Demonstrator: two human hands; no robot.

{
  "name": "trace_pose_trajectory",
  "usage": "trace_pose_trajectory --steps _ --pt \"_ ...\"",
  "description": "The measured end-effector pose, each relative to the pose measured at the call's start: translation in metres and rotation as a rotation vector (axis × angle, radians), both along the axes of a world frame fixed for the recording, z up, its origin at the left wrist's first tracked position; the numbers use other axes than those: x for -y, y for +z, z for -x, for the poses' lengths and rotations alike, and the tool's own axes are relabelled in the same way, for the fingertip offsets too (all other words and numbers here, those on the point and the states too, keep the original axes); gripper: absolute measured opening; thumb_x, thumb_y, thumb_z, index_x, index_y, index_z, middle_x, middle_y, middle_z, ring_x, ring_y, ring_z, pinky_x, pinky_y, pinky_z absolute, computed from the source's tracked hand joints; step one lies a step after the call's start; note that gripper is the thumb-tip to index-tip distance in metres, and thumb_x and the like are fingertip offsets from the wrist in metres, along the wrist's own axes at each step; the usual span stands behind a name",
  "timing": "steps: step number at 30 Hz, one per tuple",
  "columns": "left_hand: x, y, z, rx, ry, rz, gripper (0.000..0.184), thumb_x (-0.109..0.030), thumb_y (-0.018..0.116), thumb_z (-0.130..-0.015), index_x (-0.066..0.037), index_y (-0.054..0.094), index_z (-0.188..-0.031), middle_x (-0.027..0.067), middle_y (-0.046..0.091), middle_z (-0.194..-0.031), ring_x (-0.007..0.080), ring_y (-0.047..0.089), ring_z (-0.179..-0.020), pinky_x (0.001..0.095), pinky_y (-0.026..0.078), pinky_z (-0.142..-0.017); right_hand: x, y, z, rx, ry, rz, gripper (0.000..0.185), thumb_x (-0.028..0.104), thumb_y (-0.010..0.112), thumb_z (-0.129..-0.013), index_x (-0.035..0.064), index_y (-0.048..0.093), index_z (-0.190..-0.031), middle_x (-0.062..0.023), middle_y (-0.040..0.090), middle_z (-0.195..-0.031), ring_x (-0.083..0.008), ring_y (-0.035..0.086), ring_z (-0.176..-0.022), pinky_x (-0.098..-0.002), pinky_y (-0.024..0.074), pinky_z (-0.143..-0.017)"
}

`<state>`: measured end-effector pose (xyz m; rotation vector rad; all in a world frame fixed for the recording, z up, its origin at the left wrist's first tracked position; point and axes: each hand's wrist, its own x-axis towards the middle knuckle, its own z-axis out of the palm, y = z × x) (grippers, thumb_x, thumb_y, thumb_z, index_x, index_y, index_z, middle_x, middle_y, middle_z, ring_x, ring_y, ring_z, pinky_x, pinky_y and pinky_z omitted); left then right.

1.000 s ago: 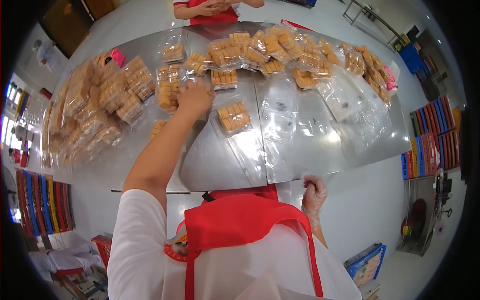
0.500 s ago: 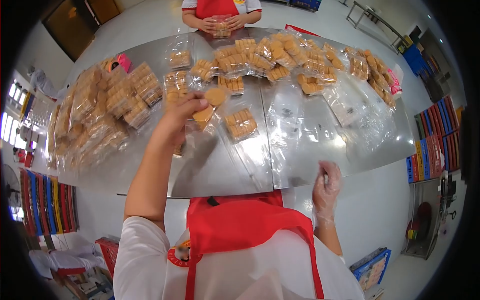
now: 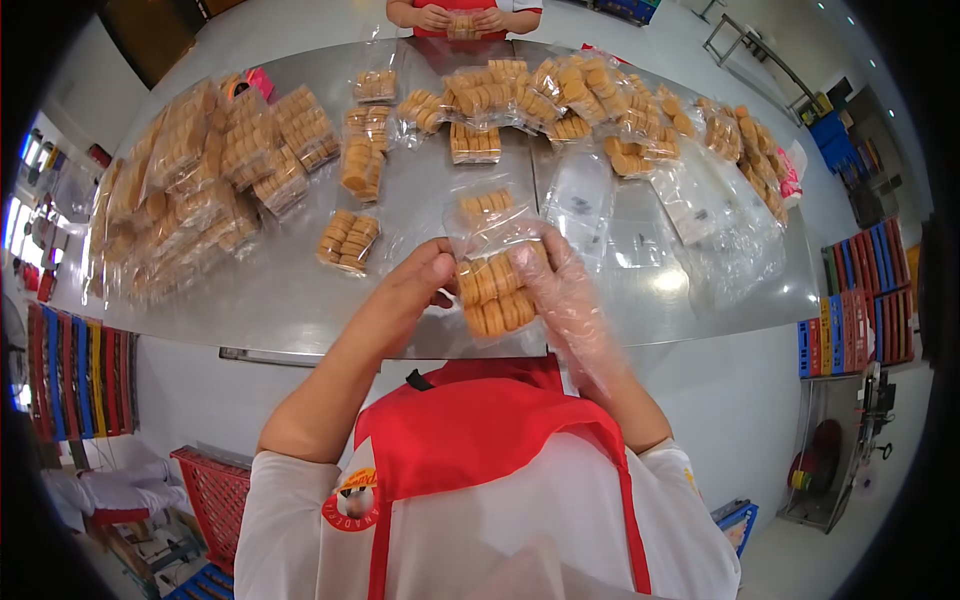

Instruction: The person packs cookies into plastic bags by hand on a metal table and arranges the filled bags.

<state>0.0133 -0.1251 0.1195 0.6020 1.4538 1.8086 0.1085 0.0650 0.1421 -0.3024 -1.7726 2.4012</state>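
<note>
A clear plastic pack of round golden cookies (image 3: 495, 295) is held in front of me, above the near part of the steel table (image 3: 290, 315). My left hand (image 3: 412, 285), bare, grips its left side with the fingers closed, their tips partly hidden. My right hand (image 3: 560, 290), in a clear plastic glove, clasps the right side, thumb on the front of the pack. Just behind it, partly covered by film, lies another cookie pack (image 3: 487, 202). To the left of my hands, a cookie pack (image 3: 349, 240) rests on the steel.
A big heap of cookie packs (image 3: 185, 190) covers the table's left side. More packs (image 3: 580, 90) spread along the far side to the right. Clear empty bags (image 3: 690, 200) lie at right. Across the table, a person's hands (image 3: 462, 20) hold a pack.
My left hand has come down and toward me from over the table, where it held a cookie pack. My right hand, empty at the table's edge before, has moved left onto a pack.
</note>
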Motion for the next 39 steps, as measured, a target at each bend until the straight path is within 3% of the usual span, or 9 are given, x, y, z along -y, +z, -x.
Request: trace_pose_trajectory --steps 3,4,5,10,13,19,25,34,39 --pt "-0.012 0.019 -0.025 0.027 0.199 0.061 0.048 -0.04 0.055 -0.098 -0.004 0.051 -0.13 0.0074 0.06 -0.112 0.013 0.057 -0.098 0.0264 0.046 -0.08 0.012 -0.007 -0.006 0.067 0.023 0.005 0.06 0.038 0.065 -0.097 -0.0008 0.044 -0.138 -0.0123 0.053 -0.127 -0.0173 0.049 -0.119 -0.0318 0.0399 -0.103" --pt "-0.013 0.005 -0.024 0.065 0.235 0.041 0.036 -0.026 0.058 -0.097 -0.005 0.053 -0.126 0.0051 0.061 -0.104 0.0111 0.057 -0.095 0.0258 0.046 -0.081 0.015 -0.006 -0.009 0.07 0.054 0.002 0.06 0.038 0.065 -0.097 -0.0006 0.043 -0.139 -0.0126 0.052 -0.128 -0.0174 0.048 -0.12 -0.0319 0.0392 -0.104" --pt "-0.011 -0.002 -0.021 0.035 0.234 0.056 0.034 -0.024 0.058 -0.097 -0.005 0.053 -0.125 0.0047 0.061 -0.101 0.0112 0.057 -0.092 0.026 0.046 -0.08 0.017 -0.006 -0.012 0.074 0.084 0.0 0.06 0.037 0.064 -0.097 -0.0005 0.043 -0.139 -0.0128 0.052 -0.128 -0.0176 0.047 -0.121 -0.032 0.0386 -0.104" --pt "0.003 -0.022 0.012 -0.132 0.387 0.124 0.028 -0.021 0.059 -0.095 -0.003 0.055 -0.117 0.0041 0.06 -0.085 0.0121 0.055 -0.08 0.0269 0.046 -0.076 -0.009 -0.019 -0.031 0.026 -0.04 -0.132 0.047 0.023 0.063 -0.098 0.0058 0.046 -0.138 -0.0022 0.054 -0.104 -0.0096 0.053 -0.086 -0.0256 0.0489 -0.076" --pt "0.006 0.007 0.045 -0.562 0.528 0.584 0.036 -0.025 0.062 -0.093 -0.001 0.054 -0.119 0.0091 0.061 -0.084 0.0189 0.06 -0.081 0.0306 0.047 -0.077 -0.033 -0.021 -0.059 0.01 -0.192 -0.123 0.04 0.019 0.063 -0.097 0.009 0.052 -0.134 -0.0023 0.054 -0.103 -0.0103 0.054 -0.087 -0.026 0.0488 -0.074" --pt "-0.025 -0.021 0.134 -0.921 0.396 0.862 0.047 -0.025 0.066 -0.089 0.003 0.053 -0.124 0.0221 0.064 -0.095 0.037 0.064 -0.088 0.0426 0.051 -0.082 -0.058 -0.026 -0.102 0.095 -0.406 -0.157 0.04 0.022 0.064 -0.096 0.0018 0.053 -0.129 -0.0028 0.054 -0.103 -0.0115 0.056 -0.088 -0.0272 0.0471 -0.076" --pt "-0.058 -0.018 0.161 -1.367 0.436 1.056 0.05 -0.026 0.069 -0.085 0.003 0.055 -0.124 0.026 0.063 -0.112 0.0418 0.061 -0.106 0.0494 0.05 -0.09 -0.061 -0.044 -0.123 0.19 -0.525 -0.166 0.038 0.023 0.064 -0.096 -0.0011 0.056 -0.125 -0.0035 0.055 -0.099 -0.0114 0.056 -0.086 -0.0274 0.0459 -0.076" --pt "-0.131 -0.028 0.265 -1.221 0.227 1.247 0.068 -0.036 0.081 -0.071 -0.001 0.056 -0.124 0.0234 0.061 -0.122 0.0401 0.055 -0.119 0.0478 0.044 -0.103 -0.084 -0.073 -0.129 0.229 -0.649 -0.075 0.026 0.011 0.062 -0.096 -0.0013 0.06 -0.119 -0.004 0.06 -0.095 -0.0105 0.055 -0.082 -0.0256 0.0456 -0.075" --pt "-0.15 -0.041 0.272 -1.179 0.173 1.512 0.069 -0.037 0.077 -0.072 -0.004 0.055 -0.128 0.0214 0.061 -0.124 0.0384 0.054 -0.122 0.051 0.04 -0.104 -0.092 -0.077 -0.132 0.203 -0.67 -0.056 0.024 0.008 0.061 -0.097 -0.0032 0.059 -0.118 -0.0059 0.061 -0.096 -0.0112 0.055 -0.083 -0.0257 0.0458 -0.076"
